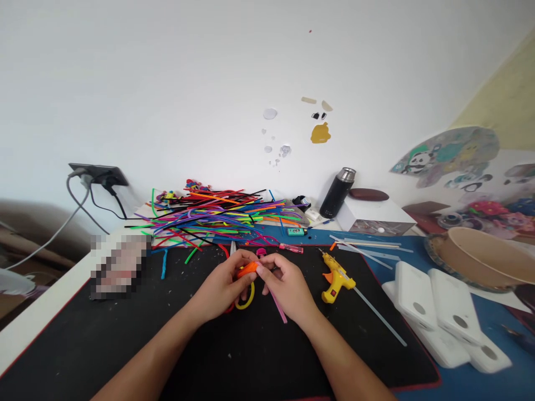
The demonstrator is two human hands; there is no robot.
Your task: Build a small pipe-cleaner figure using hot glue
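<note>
The left hand (pixel 219 287) and the right hand (pixel 290 289) are meeting above the black mat (pixel 83 345), well inside the left edge of the worktop (pixel 45 312); both are pinching a small orange piece (pixel 247 269) between their fingers, which are partly covering it; if one hand is pressing too strongly, the piece could perhaps bend or slip out; a pink strip (pixel 279 309) is sticking out below the right hand, pointing to the near edge, and a moving wrist could catch it; the scissors (pixel 251 299) are showing just under the hands, so a lowered finger could knock them; the yellow glue gun (pixel 335 281) is lying toward the right edge; whether it is heating, I cannot tell, but a careless right forearm could touch its nozzle or push its glue stick (pixel 380 316).
</note>
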